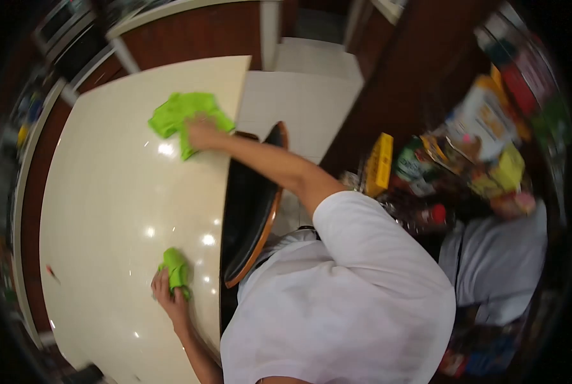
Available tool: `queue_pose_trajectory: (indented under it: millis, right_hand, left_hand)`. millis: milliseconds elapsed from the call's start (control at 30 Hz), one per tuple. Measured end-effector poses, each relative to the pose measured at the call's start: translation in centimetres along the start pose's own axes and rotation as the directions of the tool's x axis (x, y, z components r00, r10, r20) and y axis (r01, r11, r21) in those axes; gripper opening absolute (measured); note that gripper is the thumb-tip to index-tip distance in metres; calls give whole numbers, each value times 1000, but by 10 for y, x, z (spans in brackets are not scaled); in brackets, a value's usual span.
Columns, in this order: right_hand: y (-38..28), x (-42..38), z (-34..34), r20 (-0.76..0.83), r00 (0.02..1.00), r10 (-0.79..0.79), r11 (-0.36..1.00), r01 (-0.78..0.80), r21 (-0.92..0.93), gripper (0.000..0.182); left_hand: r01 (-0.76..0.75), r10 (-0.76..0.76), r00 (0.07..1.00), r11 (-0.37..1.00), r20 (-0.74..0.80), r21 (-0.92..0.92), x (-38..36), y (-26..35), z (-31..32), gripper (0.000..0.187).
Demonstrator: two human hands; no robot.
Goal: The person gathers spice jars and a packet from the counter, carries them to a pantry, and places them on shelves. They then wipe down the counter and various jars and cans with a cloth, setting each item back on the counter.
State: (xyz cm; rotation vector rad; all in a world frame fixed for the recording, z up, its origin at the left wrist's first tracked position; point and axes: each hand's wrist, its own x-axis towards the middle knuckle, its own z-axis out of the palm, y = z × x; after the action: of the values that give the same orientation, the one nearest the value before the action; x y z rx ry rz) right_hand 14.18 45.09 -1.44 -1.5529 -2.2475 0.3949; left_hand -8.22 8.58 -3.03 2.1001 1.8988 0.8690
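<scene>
Matching bright green: 1 spread cloth [182, 110], 1 bunched cloth [176, 267]

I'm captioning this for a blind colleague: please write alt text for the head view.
A person in a white shirt has the right hand on a spread green cloth and the left hand on a bunched green cloth, both on a shiny cream table. A black chair stands at its edge.
</scene>
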Motion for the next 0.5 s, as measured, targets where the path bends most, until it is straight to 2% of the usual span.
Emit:
queue_pose_trajectory:
  millis: [33, 67, 100, 133, 167, 200, 233, 267, 300, 333, 400, 467, 500]
  right_hand:
    - [-21, -17, -19, 15, 1000, -15, 1000, 15, 16, 61]
    - [-26, -28, -30, 166, 973, -159, 925, 88, 370, 57]
    - [-35, -48, -22, -82, 939, -334, 768, 322, 554, 53]
    - [-48, -77, -38, -67, 890, -450, 670, 387, 634, 49]
    - [-62, -105, -56, 19, 875, -484, 633, 335, 698, 45]
    - [-75, -144, -91, 227, 869, -439, 570, 74, 818, 50]
    - [-79, -170, -108, 331, 845, -419, 587, -26, 809, 60]
    - [-77, -188, -106, 340, 835, -432, 545, -58, 836, 80]
    - [-79, -211, -120, 363, 849, -383, 467, -161, 869, 87]
    - [-73, -228, -132, 334, 871, -359, 391, -184, 902, 88]
    - [-54, -248, -125, 176, 969, -176, 91, -162, 983, 78]
    - [-30, -271, -133, 52, 995, 81, -173, -37, 984, 62]
    - [-18, -285, -142, 74, 972, 222, -218, -24, 976, 53]
  left_hand:
    - [125, -140, 988, 971, -60, -205, 3, -5, -1, 48]
    - [243, -302, 949, 883, -88, -402, 6, -6, 7, 45]
    - [215, -312, 941, 852, -132, -477, 25, -2, 4, 44]
    - [192, -335, 926, 813, -173, -550, 44, 11, -1, 42]
    - [139, -288, 946, 771, -147, -621, 65, 19, -6, 42]
    - [56, -196, 963, 816, -184, -575, 86, 37, -10, 43]
    - [-45, -74, 977, 846, -202, -532, 106, 59, -13, 46]
    - [-150, 49, 975, 861, -215, -487, 123, 83, -14, 49]
    - [-175, 98, 979, 856, -180, -486, 135, 113, -12, 52]
    - [-202, 150, 978, 849, -145, -489, 142, 138, -6, 56]
    - [-437, 438, 894, 802, -97, -408, 153, 160, 15, 67]
    - [-448, 581, 804, 731, 124, -515, 156, 210, 13, 69]
    - [-467, 656, 731, 682, 187, -563, 159, 225, 9, 65]
